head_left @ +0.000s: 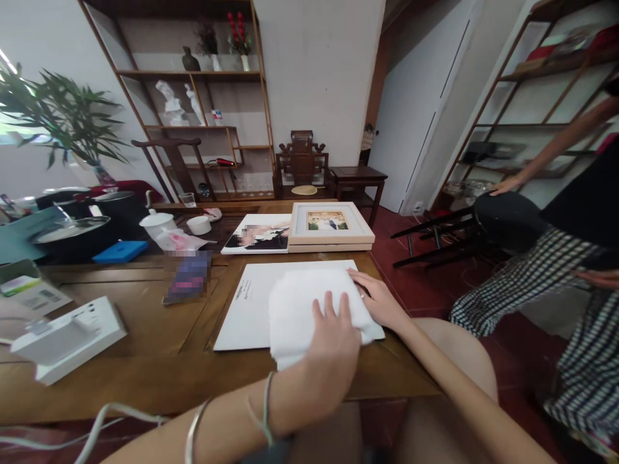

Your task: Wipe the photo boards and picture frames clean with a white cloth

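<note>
Two hands work one folded white cloth over a white panel lying flat at the near edge of a wooden table. My left hand lies palm down on the cloth, fingers spread; whether it pinches any fold, I cannot tell. My right hand, fingers loosely bent, touches the right side of the cloth near the panel's edge; its underside is hidden, so I cannot say whether it grips. The step in hand looks like wiping the panel. The next move, I judge, calls for light, even pressure from the left and a steadying right, with the panel's left part, where small dark print shows, uncovered by the cloth.

Just beyond, counted: one photo panel and what look like two stacked light-wood frames. Farther left: one lidded white bowl, one small white cup, one blue box. One other person stands at right.
</note>
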Available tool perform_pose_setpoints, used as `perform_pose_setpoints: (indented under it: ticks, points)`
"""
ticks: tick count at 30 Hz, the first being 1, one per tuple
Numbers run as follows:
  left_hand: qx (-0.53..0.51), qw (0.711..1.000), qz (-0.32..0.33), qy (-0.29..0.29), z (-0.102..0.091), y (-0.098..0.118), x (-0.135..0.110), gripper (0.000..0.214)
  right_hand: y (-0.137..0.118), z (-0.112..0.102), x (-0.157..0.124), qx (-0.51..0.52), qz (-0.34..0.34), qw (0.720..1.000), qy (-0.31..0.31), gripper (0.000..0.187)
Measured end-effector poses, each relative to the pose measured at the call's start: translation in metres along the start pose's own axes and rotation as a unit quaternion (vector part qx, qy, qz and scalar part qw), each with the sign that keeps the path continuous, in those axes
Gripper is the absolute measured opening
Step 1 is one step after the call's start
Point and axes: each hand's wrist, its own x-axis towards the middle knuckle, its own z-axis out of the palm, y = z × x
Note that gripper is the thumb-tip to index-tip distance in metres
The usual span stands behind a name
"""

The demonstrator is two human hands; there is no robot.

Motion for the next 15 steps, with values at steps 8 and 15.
perform_pose_setpoints:
  ticks: [8,15]
  points:
    - [-0.019,0.999,0.04,-0.028,-0.009,-0.011,-0.004,0.031,-0.003,-0.001,0.0,-0.001,0.003,1.0,0.0,0.039]
    - [-0.088,0.996,0.02,-0.009,-0.015,-0.058,0.058,0.04,-0.01,-0.006,0.0,0.045,0.019,0.997,0.062,0.036]
